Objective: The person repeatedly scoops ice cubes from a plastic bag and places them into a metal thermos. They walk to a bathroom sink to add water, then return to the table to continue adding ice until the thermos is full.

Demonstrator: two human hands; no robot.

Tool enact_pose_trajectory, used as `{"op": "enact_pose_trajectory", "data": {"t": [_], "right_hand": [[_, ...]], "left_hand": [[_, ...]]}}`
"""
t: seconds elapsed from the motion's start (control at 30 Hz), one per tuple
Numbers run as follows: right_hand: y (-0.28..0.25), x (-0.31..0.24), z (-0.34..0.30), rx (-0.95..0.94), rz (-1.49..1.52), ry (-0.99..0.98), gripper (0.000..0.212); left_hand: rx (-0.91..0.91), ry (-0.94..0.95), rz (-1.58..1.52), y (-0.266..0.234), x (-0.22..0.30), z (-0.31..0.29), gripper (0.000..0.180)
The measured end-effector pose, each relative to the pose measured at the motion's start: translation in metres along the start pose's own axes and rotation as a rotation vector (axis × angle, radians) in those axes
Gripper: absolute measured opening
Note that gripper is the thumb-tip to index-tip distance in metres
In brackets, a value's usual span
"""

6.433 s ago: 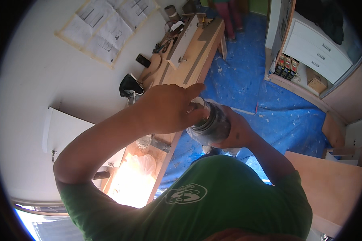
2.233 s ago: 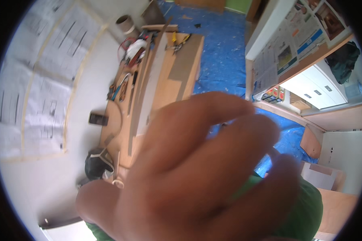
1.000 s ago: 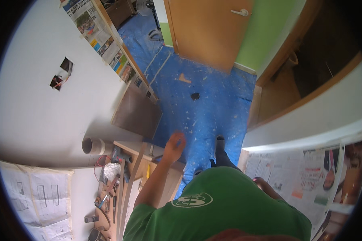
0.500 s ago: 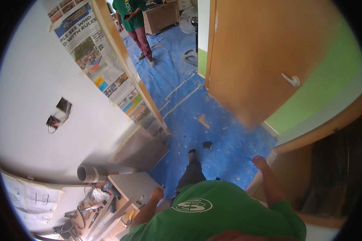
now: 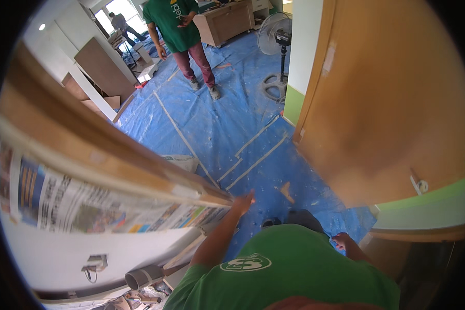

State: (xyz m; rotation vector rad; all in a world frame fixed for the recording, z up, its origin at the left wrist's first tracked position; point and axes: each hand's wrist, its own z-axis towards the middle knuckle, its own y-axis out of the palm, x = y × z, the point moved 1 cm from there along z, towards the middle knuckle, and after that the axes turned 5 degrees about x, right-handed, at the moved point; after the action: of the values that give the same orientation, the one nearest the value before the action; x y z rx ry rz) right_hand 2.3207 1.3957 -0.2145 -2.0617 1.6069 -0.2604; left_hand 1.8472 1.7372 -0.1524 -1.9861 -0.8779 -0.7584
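Note:
My left hand (image 5: 244, 201) is at the edge of the wooden door frame (image 5: 191, 190), its fingers reaching forward with nothing seen in them. Whether it presses on the wood is hard to tell. Low on the right, my right hand (image 5: 341, 239) is closed beside my body, over the blue floor sheet (image 5: 253, 150). What it grips, if anything, is too small to make out. Newspaper (image 5: 88, 199) is taped along the wall beside the frame. On the right stands a wooden door (image 5: 382, 103) with a white handle (image 5: 419, 184).
Ahead, a person (image 5: 178, 31) in a green shirt stands on the sheet near a pedestal fan (image 5: 279, 39). Another person (image 5: 120, 25) is by the far window. A wooden cabinet (image 5: 225, 23) is at the back. A grey pipe (image 5: 142, 277) and tools lie at lower left.
I have moved forward into the doorway, and the view has turned left. My left hand has risen from beside the board to the frame edge. My right hand has come closer to my body.

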Motion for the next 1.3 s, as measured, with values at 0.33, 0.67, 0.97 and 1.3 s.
{"op": "enact_pose_trajectory", "data": {"t": [0.33, 0.67, 0.97, 1.3], "right_hand": [[-0.104, -0.334, 0.187, -0.113, -0.559, -0.277, 0.048], [-0.132, -0.867, 0.239, -0.058, -0.156, -0.95, 0.054], [-0.158, -1.124, 0.257, -0.015, -0.2, -0.866, 0.055], [-0.195, -1.381, 0.275, -0.189, -0.284, -0.965, 0.067]], "left_hand": [[0.309, -0.22, -0.379, -0.064, 0.033, 0.262, 0.053], [0.339, -0.577, 0.068, -0.137, -0.104, 0.308, 0.047], [-0.005, -0.201, 0.848, -0.314, -0.05, 0.529, 0.041], [0.499, -0.053, -0.058, -0.556, 0.218, 0.972, 0.038]]}}
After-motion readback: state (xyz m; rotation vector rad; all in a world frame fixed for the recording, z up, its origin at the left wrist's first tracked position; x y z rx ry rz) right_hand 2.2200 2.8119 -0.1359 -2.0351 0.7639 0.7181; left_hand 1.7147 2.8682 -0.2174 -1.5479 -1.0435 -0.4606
